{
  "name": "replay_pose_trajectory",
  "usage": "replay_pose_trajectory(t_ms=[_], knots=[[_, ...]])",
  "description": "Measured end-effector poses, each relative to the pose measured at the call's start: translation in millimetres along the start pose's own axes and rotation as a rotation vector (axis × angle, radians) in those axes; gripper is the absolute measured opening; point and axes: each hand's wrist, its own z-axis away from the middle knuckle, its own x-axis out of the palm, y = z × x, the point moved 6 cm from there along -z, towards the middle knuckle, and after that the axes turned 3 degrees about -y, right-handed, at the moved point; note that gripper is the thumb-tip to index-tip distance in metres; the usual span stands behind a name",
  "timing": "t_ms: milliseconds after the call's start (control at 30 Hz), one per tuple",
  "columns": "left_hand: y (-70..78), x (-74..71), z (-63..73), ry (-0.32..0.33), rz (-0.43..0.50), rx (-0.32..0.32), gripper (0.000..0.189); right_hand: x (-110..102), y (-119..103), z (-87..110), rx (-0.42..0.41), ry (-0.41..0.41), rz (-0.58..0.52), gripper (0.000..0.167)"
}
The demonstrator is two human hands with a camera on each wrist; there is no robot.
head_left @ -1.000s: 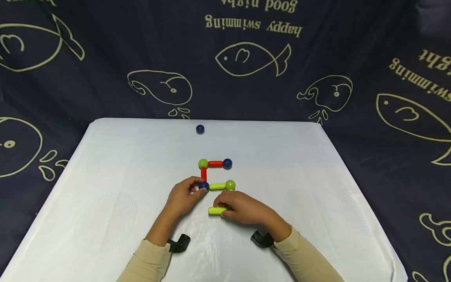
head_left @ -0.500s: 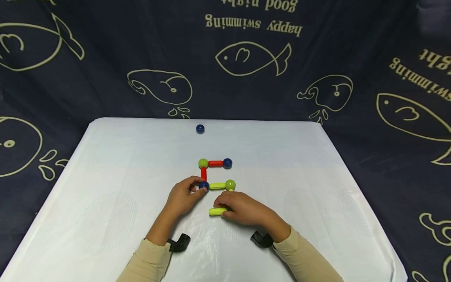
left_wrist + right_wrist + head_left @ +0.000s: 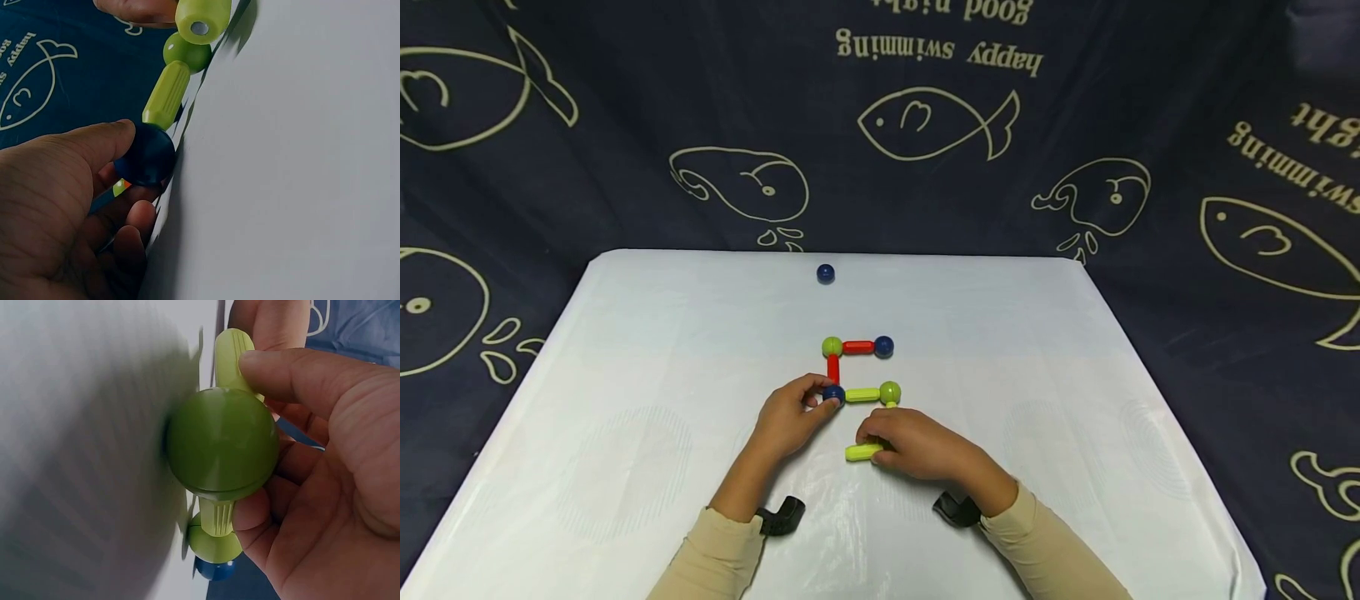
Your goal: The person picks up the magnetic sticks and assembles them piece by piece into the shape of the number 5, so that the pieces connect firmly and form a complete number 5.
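My left hand [image 3: 790, 418] pinches a dark blue ball [image 3: 146, 155] between thumb and fingers, at the near left corner of a magnetic stick-and-ball figure. From that ball a red stick [image 3: 833, 369] runs away from me, and a yellow-green stick [image 3: 862, 395] leads right to a green ball [image 3: 890, 392]. My right hand [image 3: 923, 446] pinches another yellow-green stick [image 3: 232, 359], its free end pointing left. In the right wrist view, a larger-looking green ball [image 3: 222, 444] sits at this stick's other end, beside my fingers. A further yellow-green stick [image 3: 217, 517] joins it to the ball beyond.
At the figure's far side, a green ball [image 3: 832, 347], a red stick [image 3: 858, 347] and a blue ball [image 3: 883, 347] form a row. One loose blue ball [image 3: 825, 274] lies near the back edge of the white-covered table [image 3: 1000, 333]. Dark patterned cloth [image 3: 940, 208] hangs behind.
The free end of the stick in my right hand has swung slightly toward me. My left hand stays in place on the blue ball.
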Motion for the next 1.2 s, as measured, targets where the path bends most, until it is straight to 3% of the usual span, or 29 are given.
replay_pose_trajectory(t_ms=[700,1067,1200], knots=[[0.6,-0.1,0.0,0.003,-0.003,0.001,0.025,-1,0,-0.2,0.001,0.017,-0.002,0.018],[0.4,0.9,-0.3,0.004,-0.002,-0.015,0.027,-34,18,19.9,0.024,0.247,-0.160,0.019],[0.3,0.7,0.7,0.001,-0.003,-0.020,0.027,-27,29,28.6,0.094,0.188,-0.231,0.020]])
